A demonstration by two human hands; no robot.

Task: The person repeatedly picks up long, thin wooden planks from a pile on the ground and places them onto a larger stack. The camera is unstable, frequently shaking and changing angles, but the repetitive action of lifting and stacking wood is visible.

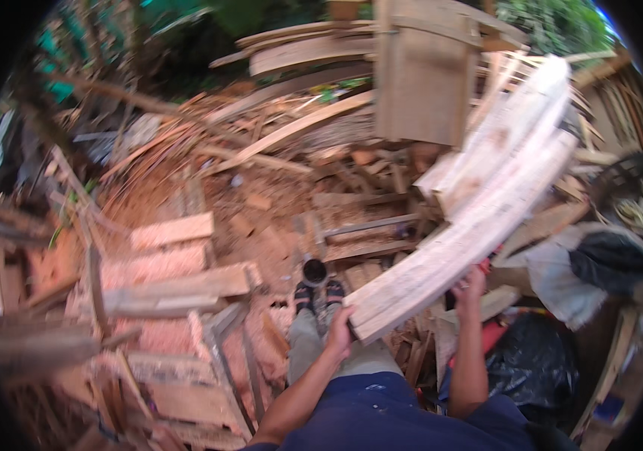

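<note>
A long, thick, pale wooden plank (pixel 453 252) runs from just in front of my body up toward the far right. Its near end is in my left hand (pixel 341 336), with the fingers closed on the end corner. My right hand (pixel 472 286) grips the plank's right edge farther along; some of its fingers are hidden beneath the wood. Beyond and left of it lie other pale boards (pixel 498 143), close alongside its far half. The far ends are slightly blurred, and I cannot tell whether the plank rests on those boards.
Near my feet stands a dark round cup-like object (pixel 314 270). Sawdust and wood scraps (pixel 258 201) cover the ground ahead. Left is a stack of sawdust-covered timber (pixel 171 282). A black plastic bag (pixel 535 361) lies at right, below a whitish sack (pixel 562 282). An upright wooden panel (pixel 423 83) stands ahead.
</note>
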